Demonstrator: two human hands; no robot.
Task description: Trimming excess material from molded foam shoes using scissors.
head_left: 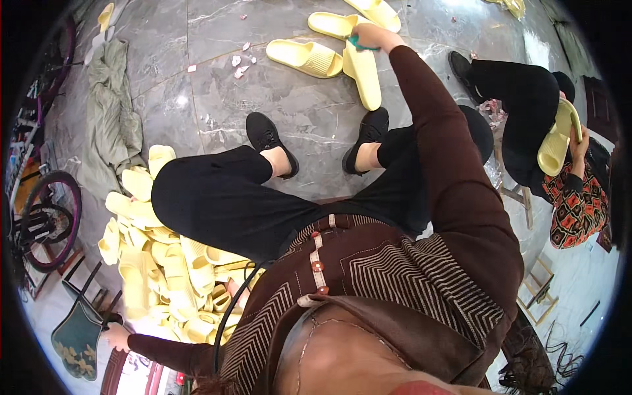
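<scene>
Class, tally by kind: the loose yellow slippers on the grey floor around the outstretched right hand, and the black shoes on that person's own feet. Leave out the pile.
Yellow slippers around the right hand, which grips a teal tool: 4
Black shoes: 2
Total: 6
</scene>
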